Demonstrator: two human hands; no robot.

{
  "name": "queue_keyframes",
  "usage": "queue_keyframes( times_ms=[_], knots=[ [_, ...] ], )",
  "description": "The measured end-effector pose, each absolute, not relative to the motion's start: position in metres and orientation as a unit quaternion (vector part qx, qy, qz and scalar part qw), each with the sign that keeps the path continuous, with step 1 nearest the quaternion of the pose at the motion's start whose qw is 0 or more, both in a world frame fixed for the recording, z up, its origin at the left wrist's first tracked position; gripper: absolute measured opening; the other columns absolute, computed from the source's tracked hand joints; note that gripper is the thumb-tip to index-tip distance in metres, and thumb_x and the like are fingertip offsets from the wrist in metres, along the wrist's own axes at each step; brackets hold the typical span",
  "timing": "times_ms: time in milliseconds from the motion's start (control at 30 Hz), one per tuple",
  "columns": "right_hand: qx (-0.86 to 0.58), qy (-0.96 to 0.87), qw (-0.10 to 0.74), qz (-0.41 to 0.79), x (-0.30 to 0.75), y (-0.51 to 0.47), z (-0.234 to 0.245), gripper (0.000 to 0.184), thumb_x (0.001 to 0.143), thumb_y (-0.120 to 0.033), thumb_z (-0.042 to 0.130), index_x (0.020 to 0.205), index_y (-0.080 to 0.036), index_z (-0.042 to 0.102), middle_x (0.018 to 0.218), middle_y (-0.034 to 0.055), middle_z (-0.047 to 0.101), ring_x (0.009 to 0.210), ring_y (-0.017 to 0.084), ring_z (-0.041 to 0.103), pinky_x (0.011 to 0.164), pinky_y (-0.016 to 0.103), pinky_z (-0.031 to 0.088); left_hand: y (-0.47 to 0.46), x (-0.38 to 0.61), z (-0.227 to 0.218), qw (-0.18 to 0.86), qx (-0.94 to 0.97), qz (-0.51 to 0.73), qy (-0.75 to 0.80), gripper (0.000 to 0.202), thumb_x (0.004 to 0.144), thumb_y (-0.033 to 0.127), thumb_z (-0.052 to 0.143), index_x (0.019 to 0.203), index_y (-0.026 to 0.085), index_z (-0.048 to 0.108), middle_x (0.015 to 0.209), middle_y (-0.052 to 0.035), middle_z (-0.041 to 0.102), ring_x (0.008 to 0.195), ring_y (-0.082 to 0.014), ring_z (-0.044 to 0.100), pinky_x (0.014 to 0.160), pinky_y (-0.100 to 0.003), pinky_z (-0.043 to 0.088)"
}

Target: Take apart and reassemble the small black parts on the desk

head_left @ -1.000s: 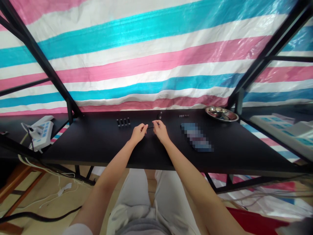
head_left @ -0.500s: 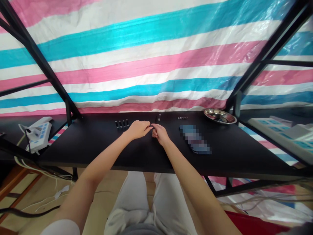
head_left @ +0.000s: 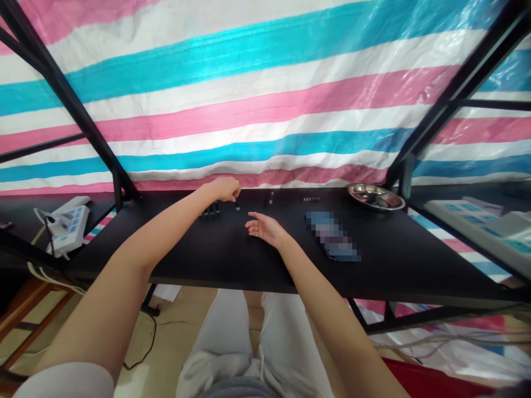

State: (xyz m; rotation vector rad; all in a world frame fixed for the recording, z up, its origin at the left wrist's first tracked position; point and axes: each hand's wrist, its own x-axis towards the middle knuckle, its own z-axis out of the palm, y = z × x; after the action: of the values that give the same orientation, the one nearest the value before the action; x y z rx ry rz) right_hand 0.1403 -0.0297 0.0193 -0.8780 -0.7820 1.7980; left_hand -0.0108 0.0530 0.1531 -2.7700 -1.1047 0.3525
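A small dark tube (head_left: 238,205) is pinched between the curled fingertips of the left hand (head_left: 226,189), over the far part of the black table (head_left: 398,249); whether its lower end is touching the tabletop cannot be told. The right hand (head_left: 267,229) is held just beside it, nearer the front edge, with fingers open and loosely bent. Similar tubes (head_left: 211,209) are set in a row, partly hidden by the left arm. Tiny silver pieces (head_left: 311,199) are lined up near a metal tray (head_left: 390,200).
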Motion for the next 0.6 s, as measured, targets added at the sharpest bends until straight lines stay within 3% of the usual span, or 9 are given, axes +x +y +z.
queue_keyframes(
  times_ms=[200,600],
  knots=[
    [-0.378,-0.335,0.491,0.710,0.140,-0.029,0.019,0.015,0.084,-0.016,0.046,0.094,-0.013,0.055,0.061,0.0042,0.065,0.054,0.012,0.060,0.059,0.025,0.048,0.066,-0.025,0.133,0.084,-0.881,0.198,-0.421,0.021,0.065,0.020,0.066,0.086,0.021,0.070,0.092,-0.0045,0.069,0.081,-0.0173,0.061,0.070,-0.023,0.040],
    [-0.393,-0.338,0.500,0.694,0.139,-0.030,0.017,0.011,0.082,-0.015,0.050,0.085,-0.013,0.061,0.061,0.0045,0.065,0.053,0.012,0.059,0.056,0.024,0.049,0.084,-0.041,0.114,0.085,-0.890,0.145,-0.423,0.009,0.064,0.021,0.066,0.073,0.021,0.068,0.085,-0.0042,0.069,0.079,-0.0181,0.060,0.069,-0.025,0.038]
  ],
)
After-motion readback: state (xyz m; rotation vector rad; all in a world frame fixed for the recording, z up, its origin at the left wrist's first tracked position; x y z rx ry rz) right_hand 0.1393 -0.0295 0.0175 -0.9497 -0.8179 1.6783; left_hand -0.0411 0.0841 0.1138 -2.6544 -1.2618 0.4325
